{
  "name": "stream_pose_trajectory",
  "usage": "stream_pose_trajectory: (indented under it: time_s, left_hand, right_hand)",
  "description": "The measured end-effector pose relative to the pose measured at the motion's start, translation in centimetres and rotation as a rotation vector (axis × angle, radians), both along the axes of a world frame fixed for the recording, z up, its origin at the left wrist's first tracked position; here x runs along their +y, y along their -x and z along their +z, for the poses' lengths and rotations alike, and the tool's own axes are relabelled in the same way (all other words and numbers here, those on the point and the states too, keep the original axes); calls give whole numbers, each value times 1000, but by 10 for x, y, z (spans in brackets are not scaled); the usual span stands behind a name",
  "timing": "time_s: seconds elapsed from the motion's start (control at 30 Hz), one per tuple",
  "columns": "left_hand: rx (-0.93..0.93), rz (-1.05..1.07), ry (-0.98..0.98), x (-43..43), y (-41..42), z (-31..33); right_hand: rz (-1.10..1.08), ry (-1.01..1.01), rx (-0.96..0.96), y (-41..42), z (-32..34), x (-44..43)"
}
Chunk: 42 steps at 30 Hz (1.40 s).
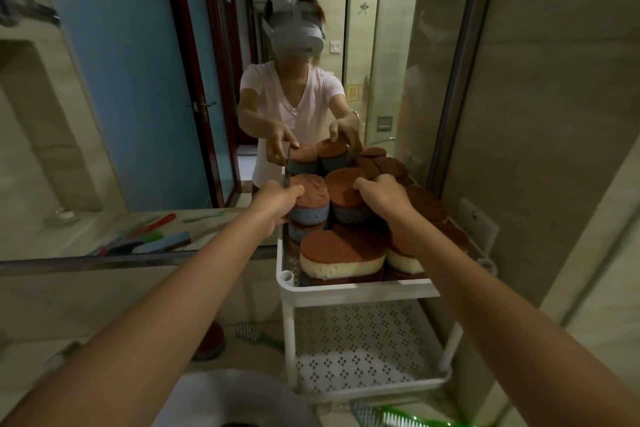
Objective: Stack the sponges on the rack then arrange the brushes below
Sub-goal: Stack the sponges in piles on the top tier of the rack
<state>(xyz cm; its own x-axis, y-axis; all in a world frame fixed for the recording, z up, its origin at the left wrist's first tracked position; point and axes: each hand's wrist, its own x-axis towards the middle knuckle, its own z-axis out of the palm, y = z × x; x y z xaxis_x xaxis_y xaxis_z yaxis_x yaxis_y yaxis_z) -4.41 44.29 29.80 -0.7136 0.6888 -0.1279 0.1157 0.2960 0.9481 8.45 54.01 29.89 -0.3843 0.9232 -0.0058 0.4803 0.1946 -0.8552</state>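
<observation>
Oval sponges with rust-brown scrub tops fill the top shelf of a white plastic rack (356, 288) standing against a mirror. At its back edge stand two stacks with blue foam bodies. My left hand (277, 201) grips the left blue stack (309, 201), thumb on top, fingers around its side. My right hand (381, 194) presses on the right blue stack (346, 196), fingers curled over its brown top. Along the front edge lie cream-bodied sponges (341, 258), close to the rim.

I judge the stacking nearly done. The perforated lower shelf (363, 350) is bare, so no brushes are arranged yet. One green-handled brush (258, 336) lies on the counter left of the rack; another green brush (391, 418) lies beside the front corner. The top shelf is crowded to every edge; the shelf below is open.
</observation>
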Motion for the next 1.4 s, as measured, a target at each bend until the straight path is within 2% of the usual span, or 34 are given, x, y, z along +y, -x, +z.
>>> stream_pose_trajectory:
  time_s: [0.13,0.27,0.6,0.7,0.83,0.97,1.03,1.1,1.2,1.3,1.4]
  left_hand:
    - [147,-9,29,3,1,-2]
    - [188,-7,38,5,4,-4]
    - [238,-26,82,4,5,-11]
    - [256,-29,102,6,3,-10]
    - [211,-42,117,7,1,-7]
    - [71,-21,73,3,0,-1]
    - [98,24,53,0,-1,1]
    - [222,55,22,-9,-2,3]
    - [312,108,-53,-39,2,5]
    - [307,194,-112,-88,17,-2]
    - [214,291,-167,-158,33,-25]
  right_hand:
    - [15,-3,-43,-1,0,3]
    - [18,-50,-37,-1,-2,4]
    - [44,-243,-180,1,-8,-2]
    - [127,-444,-233,-1,-11,-6]
    - [173,-492,-292,1,-12,-1]
    - [198,-519,-330,-1,-7,-4]
    - [145,-578,-268,-3,-3,-14]
    - [109,-653,-173,-1,1,-31]
    - [178,-703,-26,12,4,-69]
    - [228,-674,160,28,-1,-121]
    - [313,-538,266,49,-21,-177]
